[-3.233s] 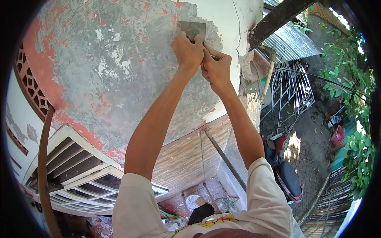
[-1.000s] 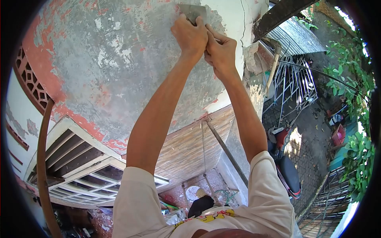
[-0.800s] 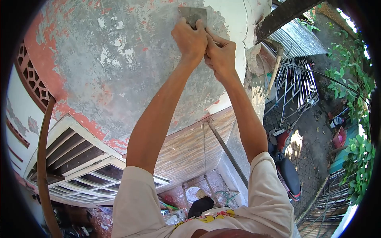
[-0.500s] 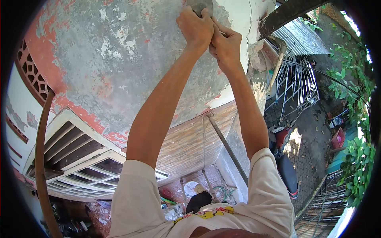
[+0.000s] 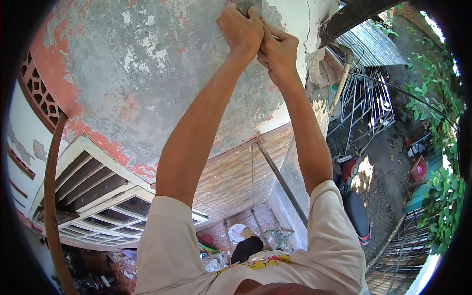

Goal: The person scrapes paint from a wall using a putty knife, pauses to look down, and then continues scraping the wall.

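High on the wall (image 5: 142, 83), my left hand (image 5: 240, 30) is closed around a flat grey metal scraper (image 5: 256, 7), whose blade lies against the plaster at the top edge of the view. Just to the right and slightly lower, my right hand (image 5: 279, 48) is closed too, pressed against the left one at the same tool. Its handle is hidden by the fingers. Around both hands the wall is patchy grey with flaking white and red paint, and a cracked white strip (image 5: 300, 29) runs along its right edge.
Below are a louvred window (image 5: 91, 174), a slanted metal pole (image 5: 282, 182) and a ground far down with a bucket (image 5: 238, 232). A brown wooden post (image 5: 50, 206) stands left. On the right are a dark beam (image 5: 361, 18), a pipe (image 5: 342, 81), a parked motorbike (image 5: 355, 214) and leafy plants (image 5: 445, 196).
Both hands and the scraper have shifted very slightly up and to the left along the wall. Less of the blade shows at the top edge now.
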### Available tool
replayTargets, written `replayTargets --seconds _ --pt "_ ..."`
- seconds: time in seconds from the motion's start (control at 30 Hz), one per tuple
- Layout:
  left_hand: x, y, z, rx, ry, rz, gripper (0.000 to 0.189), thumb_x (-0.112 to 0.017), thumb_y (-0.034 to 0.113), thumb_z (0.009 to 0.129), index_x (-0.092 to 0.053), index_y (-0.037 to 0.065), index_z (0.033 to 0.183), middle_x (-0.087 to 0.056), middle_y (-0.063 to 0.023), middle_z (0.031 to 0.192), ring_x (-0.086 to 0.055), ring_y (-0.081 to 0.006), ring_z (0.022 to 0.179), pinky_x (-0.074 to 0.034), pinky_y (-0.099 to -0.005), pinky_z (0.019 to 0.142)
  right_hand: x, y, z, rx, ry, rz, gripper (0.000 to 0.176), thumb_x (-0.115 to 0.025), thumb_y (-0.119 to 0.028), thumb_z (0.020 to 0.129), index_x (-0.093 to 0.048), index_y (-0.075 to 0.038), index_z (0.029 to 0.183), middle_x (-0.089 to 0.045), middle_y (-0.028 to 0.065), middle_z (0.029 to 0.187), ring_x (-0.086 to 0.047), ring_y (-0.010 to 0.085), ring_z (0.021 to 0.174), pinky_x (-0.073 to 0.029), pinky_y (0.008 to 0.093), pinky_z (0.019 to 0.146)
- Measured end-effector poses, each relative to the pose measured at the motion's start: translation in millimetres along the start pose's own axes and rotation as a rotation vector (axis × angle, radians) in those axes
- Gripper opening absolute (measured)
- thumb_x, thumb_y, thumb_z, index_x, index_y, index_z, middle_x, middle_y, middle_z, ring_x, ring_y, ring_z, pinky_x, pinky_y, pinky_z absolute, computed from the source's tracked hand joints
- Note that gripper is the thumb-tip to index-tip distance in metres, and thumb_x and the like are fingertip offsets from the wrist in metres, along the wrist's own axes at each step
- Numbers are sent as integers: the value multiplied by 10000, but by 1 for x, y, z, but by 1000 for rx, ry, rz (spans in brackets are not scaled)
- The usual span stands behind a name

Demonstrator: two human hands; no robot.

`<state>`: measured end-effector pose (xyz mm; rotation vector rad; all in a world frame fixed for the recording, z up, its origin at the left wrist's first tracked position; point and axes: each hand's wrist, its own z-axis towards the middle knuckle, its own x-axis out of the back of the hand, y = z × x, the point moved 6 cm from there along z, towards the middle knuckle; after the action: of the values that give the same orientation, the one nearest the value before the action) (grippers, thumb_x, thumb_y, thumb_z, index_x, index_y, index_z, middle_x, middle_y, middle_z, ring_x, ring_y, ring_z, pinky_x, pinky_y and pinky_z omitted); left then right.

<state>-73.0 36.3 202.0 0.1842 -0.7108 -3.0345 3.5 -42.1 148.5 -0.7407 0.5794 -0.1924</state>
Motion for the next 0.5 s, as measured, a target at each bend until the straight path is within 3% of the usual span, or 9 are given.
replayTargets --seconds 0.03,0.13,0.23,0.3,0.43,0.5 --pt "2 2 -4 20 30 -28 271 -715 149 769 -570 -41 642 -621 -137 562 -598 -259 504 -479 -402 575 2 2 -2 -9 3 -1 329 -631 -130 945 -624 50 1220 -425 -65 532 -287 22 401 -189 223 358" --pt "10 4 -16 145 -97 -10 238 -678 118 800 -583 -100 784 -641 -273 783 -637 -419 783 -491 -498 725 3 5 -11 -32 10 -16 333 -631 -131 945 -621 51 1224 -431 -63 533 -290 25 399 -191 223 357" --pt "10 -4 -11 14 63 32 275 -716 149 765 -566 -40 633 -613 -129 549 -577 -250 484 -471 -401 562 -1 6 -9 -35 5 -35 332 -625 -129 944 -621 52 1222 -477 -37 558 -332 36 410 -226 224 361" --pt "6 -6 -2 -27 47 20 287 -717 153 765 -562 -41 620 -608 -131 542 -578 -257 484 -472 -404 567 -1 7 -2 -21 -25 -35 327 -615 -127 942 -625 51 1216 -564 14 606 -416 56 434 -293 229 370" --pt "0 -2 7 -25 -52 29 305 -717 160 769 -558 -39 602 -605 -137 534 -577 -267 481 -471 -408 571 1 2 4 -17 -38 -31 314 -614 -125 942 -635 54 1199 -567 12 608 -418 51 442 -303 226 376" --pt "3 -2 -5 -64 68 73 302 -713 156 773 -559 -40 603 -610 -139 540 -583 -266 485 -469 -409 569 5 4 2 11 -27 -31 308 -615 -125 941 -641 56 1188 -565 9 605 -418 46 448 -303 224 378"
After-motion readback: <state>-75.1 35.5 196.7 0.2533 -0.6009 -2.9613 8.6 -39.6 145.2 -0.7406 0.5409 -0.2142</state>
